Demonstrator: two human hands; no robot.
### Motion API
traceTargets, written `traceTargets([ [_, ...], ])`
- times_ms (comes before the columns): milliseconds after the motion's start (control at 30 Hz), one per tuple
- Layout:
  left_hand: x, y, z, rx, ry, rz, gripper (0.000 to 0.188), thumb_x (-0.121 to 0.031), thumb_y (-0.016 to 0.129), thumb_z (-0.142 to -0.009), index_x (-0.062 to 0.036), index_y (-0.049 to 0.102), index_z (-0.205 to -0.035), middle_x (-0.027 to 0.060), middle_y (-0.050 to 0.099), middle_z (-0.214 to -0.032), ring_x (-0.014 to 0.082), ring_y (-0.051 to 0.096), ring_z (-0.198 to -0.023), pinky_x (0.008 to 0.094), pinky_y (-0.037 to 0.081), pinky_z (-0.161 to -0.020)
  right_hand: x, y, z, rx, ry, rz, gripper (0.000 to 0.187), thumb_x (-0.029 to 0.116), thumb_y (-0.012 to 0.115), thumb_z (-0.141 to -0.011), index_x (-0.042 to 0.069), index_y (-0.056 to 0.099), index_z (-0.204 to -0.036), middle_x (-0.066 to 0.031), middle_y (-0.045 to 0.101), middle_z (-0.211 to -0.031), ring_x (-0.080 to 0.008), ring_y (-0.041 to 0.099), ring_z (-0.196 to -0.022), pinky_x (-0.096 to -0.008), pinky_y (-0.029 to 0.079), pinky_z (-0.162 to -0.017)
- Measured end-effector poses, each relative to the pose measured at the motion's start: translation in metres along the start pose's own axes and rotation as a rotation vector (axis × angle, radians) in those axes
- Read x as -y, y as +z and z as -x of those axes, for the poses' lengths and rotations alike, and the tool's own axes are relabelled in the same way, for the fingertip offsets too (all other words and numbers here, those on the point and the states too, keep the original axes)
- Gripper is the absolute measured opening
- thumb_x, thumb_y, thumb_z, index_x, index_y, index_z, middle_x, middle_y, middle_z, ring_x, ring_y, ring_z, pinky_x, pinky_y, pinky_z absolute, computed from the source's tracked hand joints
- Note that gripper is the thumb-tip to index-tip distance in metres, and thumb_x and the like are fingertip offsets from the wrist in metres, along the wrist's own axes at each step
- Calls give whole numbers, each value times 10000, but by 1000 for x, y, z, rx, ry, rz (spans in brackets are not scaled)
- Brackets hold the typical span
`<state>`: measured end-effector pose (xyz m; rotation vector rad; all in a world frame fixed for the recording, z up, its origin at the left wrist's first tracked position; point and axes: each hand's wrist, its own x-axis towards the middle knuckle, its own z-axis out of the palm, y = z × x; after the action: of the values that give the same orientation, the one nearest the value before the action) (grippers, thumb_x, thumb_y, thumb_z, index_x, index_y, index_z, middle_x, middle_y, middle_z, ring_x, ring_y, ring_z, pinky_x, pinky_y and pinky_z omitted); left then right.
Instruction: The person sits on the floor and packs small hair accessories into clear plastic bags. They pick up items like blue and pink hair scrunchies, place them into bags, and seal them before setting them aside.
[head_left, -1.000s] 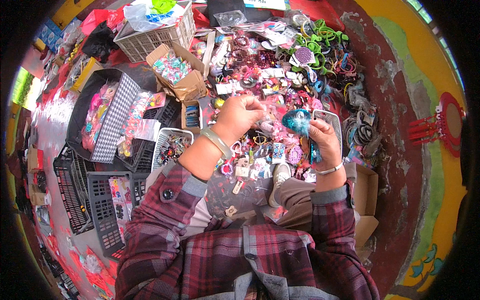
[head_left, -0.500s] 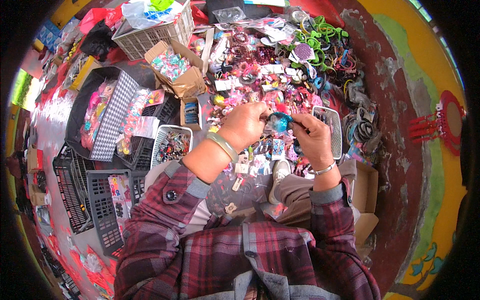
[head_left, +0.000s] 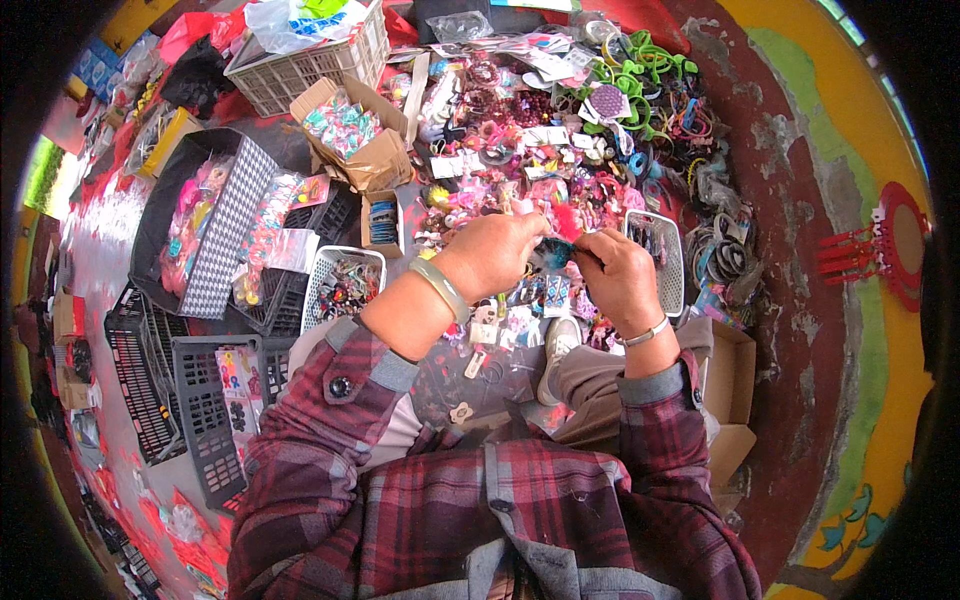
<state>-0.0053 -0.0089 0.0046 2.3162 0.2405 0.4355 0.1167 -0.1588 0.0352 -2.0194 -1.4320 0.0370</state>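
Between my hands is a small shiny teal-blue piece, with something pale and clear-looking beside it; its exact kind is hard to make out. My left hand pinches it from the left, fingertips curled inward. From the right, my right hand grips its other side between thumb and fingers. Both hands hover over a spread of pink, white and red hair accessories. A bangle circles my left wrist and a silver one my right.
Left of me stand a white basket of small pieces, a cardboard box of packets, a houndstooth box and a grey crate. On the right are a narrow white basket, green headbands and an open carton.
The teal-blue piece has turned and shows less of its shiny face. My right hand has shifted slightly left, toward my left hand, and its fingers have curled in more.
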Motion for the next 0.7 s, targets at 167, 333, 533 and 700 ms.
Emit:
traceTargets([
  [167, 1, 3, 0, 22, 107, -4, 149, -109, 528, -814, -77, 581, -951, 164, 598, -754, 342, 589, -704, 395, 465, -589, 1, 2, 2, 59, 40, 6, 83, 69, 608, -682, 50, 596, -762, -125, 575, -746, -328, 580, -687, -386, 466, -593],
  [333, -2, 4, 0, 34, 129, 86, 138, -129, 526, -818, -77, 587, -930, 165, 601, -761, 345, 586, -707, 402, 463, -597, 11, -2, -2, 51, 116, 5, 116, 95, 619, -669, 35, 589, -764, -131, 579, -774, -323, 582, -707, -384, 467, -612],
  [533, -11, -2, -1, 41, 75, 279, 127, -153, 534, -812, -58, 581, -881, 171, 601, -762, 359, 578, -729, 408, 459, -628, 4, -4, -2, 188, 197, -219, 162, 92, 631, -707, -1, 620, -840, -120, 614, -756, -205, 596, -676, -302, 467, -624],
  [700, -8, 0, -3, 57, -35, 387, 160, -177, 535, -834, -28, 585, -862, 161, 587, -720, 277, 596, -678, 347, 456, -622, -5, -1, 2, 349, 332, -457, 163, 105, 592, -776, -20, 621, -876, -28, 594, -676, -78, 521, -621, -244, 431, -566],
])
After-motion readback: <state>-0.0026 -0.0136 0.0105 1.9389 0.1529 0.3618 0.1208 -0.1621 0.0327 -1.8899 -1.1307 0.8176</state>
